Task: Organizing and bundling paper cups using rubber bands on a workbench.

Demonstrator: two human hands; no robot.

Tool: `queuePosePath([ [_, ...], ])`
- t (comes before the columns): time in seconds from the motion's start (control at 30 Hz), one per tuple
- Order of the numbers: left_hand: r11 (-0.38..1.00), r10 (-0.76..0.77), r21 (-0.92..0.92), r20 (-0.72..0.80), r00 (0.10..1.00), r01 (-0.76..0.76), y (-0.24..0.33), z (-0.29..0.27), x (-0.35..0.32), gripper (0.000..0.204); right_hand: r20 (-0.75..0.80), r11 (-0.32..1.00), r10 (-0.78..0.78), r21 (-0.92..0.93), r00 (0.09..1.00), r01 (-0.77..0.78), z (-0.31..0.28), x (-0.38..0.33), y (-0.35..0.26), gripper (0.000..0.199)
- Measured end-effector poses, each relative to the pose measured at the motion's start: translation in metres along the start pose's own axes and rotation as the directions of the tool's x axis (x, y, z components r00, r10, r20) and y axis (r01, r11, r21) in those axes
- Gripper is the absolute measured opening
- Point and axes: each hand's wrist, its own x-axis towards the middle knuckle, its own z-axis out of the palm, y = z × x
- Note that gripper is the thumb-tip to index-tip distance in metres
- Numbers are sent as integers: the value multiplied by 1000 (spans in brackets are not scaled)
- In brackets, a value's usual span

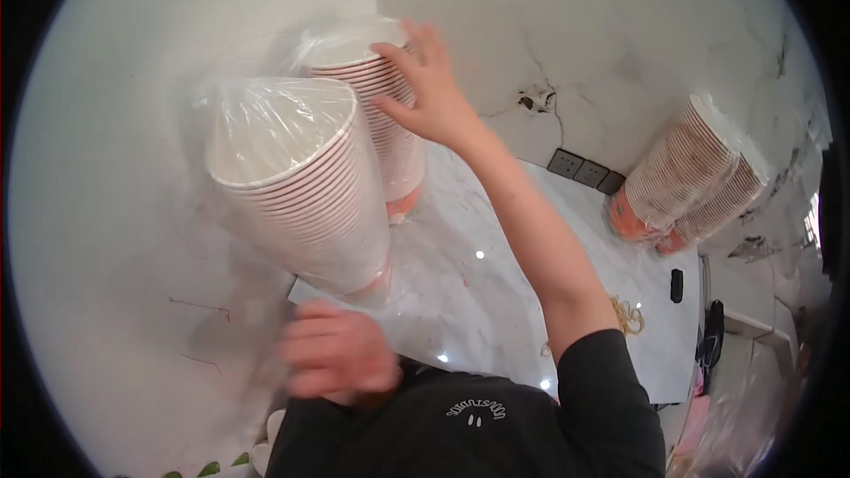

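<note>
The rear cup stack [387,128] is being touched by the right hand [427,93], fingers spread; the left hand [341,351] (quite a blur!) is held near the front stack [310,212], fingers curled.

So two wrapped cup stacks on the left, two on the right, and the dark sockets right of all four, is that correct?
Not quite: the head view shows the dark sockets between the left cup stacks and the right cup stacks, not right of all four. The rest stands: two wrapped stacks on each side.
</note>
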Motion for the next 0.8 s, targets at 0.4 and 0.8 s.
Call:
queuePosePath([
  [0.4,812,-570,201,474,671,547,-36,32,-67,55,58,985,162,-61,985,-158,-131,-53,0,38],
  [0.8,506,-710,-94,519,476,857,-63,166,-84,142,30,965,240,-118,970,-235,-249,-95,-37,51],
])
